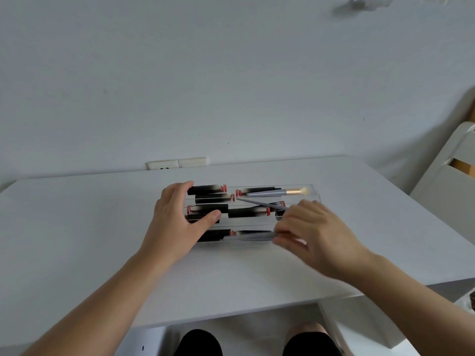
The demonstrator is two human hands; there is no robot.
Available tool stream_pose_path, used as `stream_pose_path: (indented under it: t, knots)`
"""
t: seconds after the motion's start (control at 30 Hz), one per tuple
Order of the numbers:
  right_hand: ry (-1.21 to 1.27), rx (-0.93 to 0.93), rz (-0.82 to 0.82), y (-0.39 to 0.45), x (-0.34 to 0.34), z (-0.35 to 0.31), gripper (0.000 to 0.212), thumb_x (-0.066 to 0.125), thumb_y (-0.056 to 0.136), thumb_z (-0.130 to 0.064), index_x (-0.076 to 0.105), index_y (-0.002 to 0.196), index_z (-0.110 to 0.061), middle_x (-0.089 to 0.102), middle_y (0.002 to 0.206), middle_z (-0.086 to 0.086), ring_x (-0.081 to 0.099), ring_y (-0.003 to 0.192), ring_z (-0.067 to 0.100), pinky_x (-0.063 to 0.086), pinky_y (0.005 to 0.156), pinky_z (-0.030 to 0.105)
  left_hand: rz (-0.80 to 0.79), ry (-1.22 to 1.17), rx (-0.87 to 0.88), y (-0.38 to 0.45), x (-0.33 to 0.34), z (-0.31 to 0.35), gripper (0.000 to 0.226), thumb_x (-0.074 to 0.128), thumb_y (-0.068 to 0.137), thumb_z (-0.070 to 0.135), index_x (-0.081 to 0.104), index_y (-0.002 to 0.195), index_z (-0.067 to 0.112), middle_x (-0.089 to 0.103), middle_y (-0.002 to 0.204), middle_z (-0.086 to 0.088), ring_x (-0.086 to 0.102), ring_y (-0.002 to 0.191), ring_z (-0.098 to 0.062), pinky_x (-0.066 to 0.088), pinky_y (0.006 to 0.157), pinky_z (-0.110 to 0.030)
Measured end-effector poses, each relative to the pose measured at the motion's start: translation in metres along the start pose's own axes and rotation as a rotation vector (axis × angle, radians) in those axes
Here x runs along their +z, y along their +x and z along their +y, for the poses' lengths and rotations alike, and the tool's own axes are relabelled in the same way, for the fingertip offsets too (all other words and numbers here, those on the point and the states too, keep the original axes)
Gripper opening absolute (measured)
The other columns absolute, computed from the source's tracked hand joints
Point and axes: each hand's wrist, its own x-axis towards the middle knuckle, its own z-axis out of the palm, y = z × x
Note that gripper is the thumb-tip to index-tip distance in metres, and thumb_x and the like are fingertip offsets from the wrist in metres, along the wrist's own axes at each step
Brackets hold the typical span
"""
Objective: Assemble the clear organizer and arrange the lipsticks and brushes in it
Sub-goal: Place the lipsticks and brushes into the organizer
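A clear organizer (314, 192) lies flat on the white table (77, 227), split into long rows. Several black lipsticks (246, 212) with red ends lie in the rows. A grey brush with a gold ferrule (272, 193) rests in the far row, and a thin grey brush (259, 203) lies slanted across the middle. My left hand (177, 217) rests on the organizer's left end, fingers straight over the far edge, thumb on a lipstick. My right hand (316, 237) pinches the end of a grey brush handle (254, 236) lying in the near row; this part is blurred.
The table stands against a white wall with a socket plate (177, 163) just behind its far edge. A white chair (447, 176) stands to the right. My knees (198, 343) show below the table's front edge.
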Motion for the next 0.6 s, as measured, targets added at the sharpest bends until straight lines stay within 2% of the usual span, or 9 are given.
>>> stream_pose_path:
  t: [0.23,0.43,0.53,0.6]
  knots:
    - [-0.131,0.106,0.047,-0.006,0.004,0.025,0.026,0.065,0.091,-0.042,0.075,0.092,-0.018,0.061,0.085,-0.003,0.054,0.077,0.024,0.047,0.069,0.040,0.000,-0.003,-0.009,-0.001,0.000,0.000,0.091,0.059,0.069,0.082,0.036,0.146,0.040,0.033,0.146,0.021,0.036,0.136,-0.007,0.032,0.100,-0.027]
    - [-0.124,0.179,0.199,-0.011,0.010,0.029,0.024,0.062,0.093,-0.036,0.075,0.091,-0.016,0.059,0.086,-0.001,0.052,0.076,0.024,0.045,0.070,0.041,-0.002,-0.004,-0.006,-0.002,-0.001,0.001,0.090,0.061,0.071,0.079,0.036,0.147,0.037,0.034,0.148,0.017,0.035,0.133,-0.005,0.032,0.099,-0.027]
    - [-0.086,0.244,0.244,-0.003,0.004,0.032,0.024,0.062,0.092,-0.035,0.075,0.094,-0.015,0.060,0.089,0.000,0.053,0.079,0.024,0.046,0.074,0.040,-0.019,-0.002,-0.014,0.000,-0.002,0.002,0.088,0.062,0.074,0.075,0.035,0.148,0.037,0.032,0.150,0.017,0.034,0.133,-0.005,0.032,0.099,-0.027]
    - [-0.056,0.294,0.213,0.007,0.000,0.036,0.029,0.060,0.092,-0.038,0.075,0.104,-0.016,0.062,0.096,0.000,0.055,0.087,0.024,0.046,0.081,0.039,-0.041,-0.007,-0.032,0.002,-0.005,0.002,0.087,0.060,0.075,0.076,0.035,0.149,0.036,0.033,0.150,0.016,0.036,0.138,-0.010,0.035,0.102,-0.030]
